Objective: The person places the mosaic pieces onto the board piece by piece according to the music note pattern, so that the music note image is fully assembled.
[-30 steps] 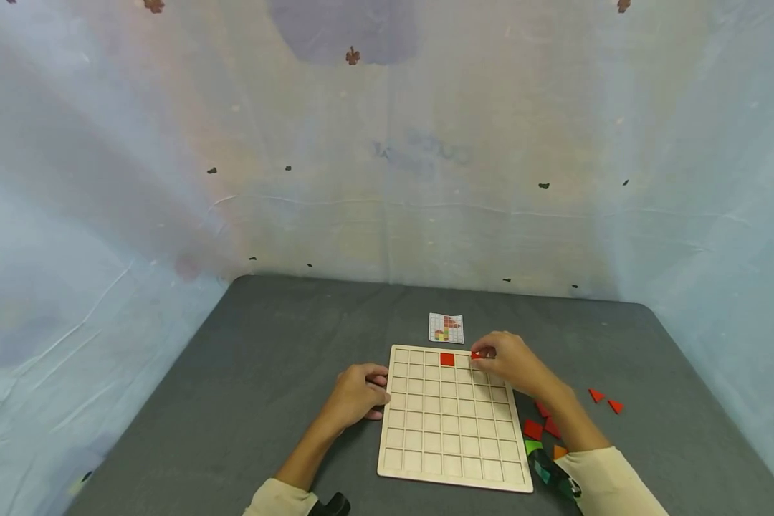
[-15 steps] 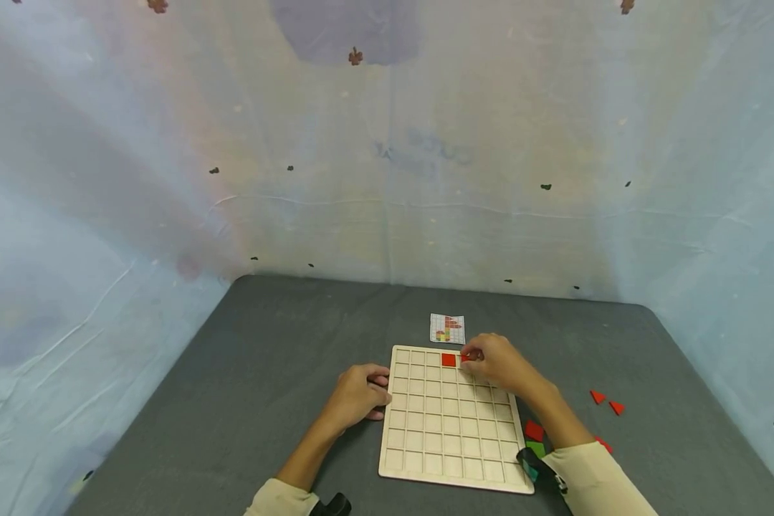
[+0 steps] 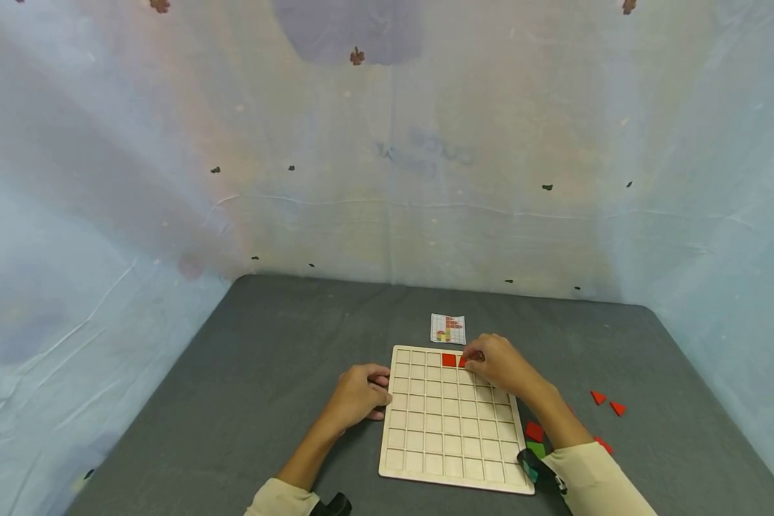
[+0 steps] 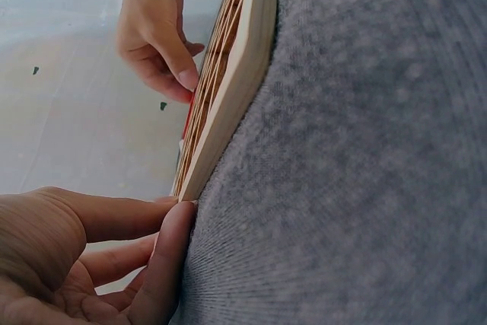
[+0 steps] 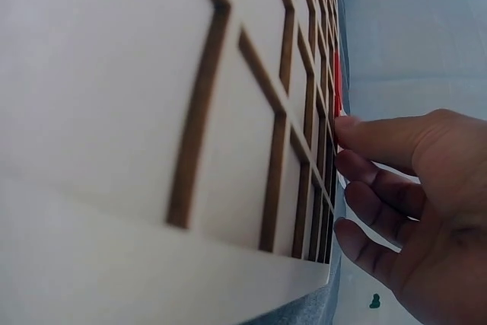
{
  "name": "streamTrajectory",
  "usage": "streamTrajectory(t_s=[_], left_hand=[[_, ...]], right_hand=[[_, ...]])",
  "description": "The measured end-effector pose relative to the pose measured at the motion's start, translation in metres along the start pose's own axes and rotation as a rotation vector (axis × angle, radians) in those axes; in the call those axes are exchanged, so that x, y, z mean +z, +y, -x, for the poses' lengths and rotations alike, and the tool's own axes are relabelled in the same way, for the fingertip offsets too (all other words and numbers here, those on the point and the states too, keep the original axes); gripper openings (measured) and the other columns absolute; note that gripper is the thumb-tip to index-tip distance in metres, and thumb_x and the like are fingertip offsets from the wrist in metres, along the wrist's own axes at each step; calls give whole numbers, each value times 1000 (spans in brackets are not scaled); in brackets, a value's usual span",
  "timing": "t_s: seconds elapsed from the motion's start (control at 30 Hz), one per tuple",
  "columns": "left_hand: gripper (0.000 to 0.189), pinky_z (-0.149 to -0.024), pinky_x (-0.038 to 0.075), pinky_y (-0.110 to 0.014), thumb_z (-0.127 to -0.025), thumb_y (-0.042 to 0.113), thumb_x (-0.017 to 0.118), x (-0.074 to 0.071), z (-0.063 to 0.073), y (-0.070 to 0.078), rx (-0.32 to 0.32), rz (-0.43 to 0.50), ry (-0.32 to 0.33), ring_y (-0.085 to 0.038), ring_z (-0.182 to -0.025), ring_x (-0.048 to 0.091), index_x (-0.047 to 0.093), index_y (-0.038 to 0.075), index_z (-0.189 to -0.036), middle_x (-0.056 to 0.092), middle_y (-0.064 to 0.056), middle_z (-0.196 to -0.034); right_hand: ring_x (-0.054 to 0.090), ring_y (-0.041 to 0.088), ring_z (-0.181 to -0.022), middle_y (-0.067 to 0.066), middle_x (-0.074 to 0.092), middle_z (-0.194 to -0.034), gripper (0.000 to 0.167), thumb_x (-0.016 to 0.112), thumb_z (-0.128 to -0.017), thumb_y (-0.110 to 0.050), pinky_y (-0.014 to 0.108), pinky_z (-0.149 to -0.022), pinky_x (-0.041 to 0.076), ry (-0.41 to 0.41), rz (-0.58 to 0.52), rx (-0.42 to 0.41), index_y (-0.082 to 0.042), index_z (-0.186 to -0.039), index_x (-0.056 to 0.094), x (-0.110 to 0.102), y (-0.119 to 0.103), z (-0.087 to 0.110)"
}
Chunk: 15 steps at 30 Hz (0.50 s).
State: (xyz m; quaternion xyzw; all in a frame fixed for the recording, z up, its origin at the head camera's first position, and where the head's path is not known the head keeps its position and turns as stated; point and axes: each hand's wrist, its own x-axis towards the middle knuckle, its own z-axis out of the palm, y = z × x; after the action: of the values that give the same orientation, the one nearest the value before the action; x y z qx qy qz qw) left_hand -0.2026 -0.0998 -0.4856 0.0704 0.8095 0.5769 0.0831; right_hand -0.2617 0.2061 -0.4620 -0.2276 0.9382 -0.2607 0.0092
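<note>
A light wooden grid board (image 3: 451, 430) lies on the grey table, with a red square tile (image 3: 448, 360) in its far row. Just right of that square, my right hand (image 3: 499, 358) pinches a second red tile (image 3: 462, 362), mostly covered by the fingers. In the right wrist view, the thumb (image 5: 373, 136) is on red at the board's far edge, the other fingers curled beneath. My left hand (image 3: 351, 393) holds the board's left edge; the left wrist view shows thumb and finger meeting at the board's rim (image 4: 236, 104).
A printed pattern card (image 3: 448, 329) lies behind the board. Right of the board are two red triangles (image 3: 598, 398), a red tile (image 3: 534, 431), a green tile (image 3: 535, 449) and another red piece (image 3: 603, 445), partly behind my right forearm. Hanging sheeting (image 3: 387, 236) rises behind the table.
My right hand has moved left along the far row with the red tile, which now sits beside the red square. The left hand stays at the board's edge.
</note>
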Motion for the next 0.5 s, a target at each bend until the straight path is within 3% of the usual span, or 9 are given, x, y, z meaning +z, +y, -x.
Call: streamTrajectory(t_s=[0.5], left_hand=[[48, -61, 66, -33, -87, -2, 75, 0, -1, 0, 0, -7, -6, -18, -90, 71, 66, -7, -133, 67, -15, -111]], right_hand=[[68, 20, -93, 4, 73, -100, 13, 76, -96, -4, 39, -79, 61, 11, -27, -25, -4, -108, 80, 3, 0, -2]])
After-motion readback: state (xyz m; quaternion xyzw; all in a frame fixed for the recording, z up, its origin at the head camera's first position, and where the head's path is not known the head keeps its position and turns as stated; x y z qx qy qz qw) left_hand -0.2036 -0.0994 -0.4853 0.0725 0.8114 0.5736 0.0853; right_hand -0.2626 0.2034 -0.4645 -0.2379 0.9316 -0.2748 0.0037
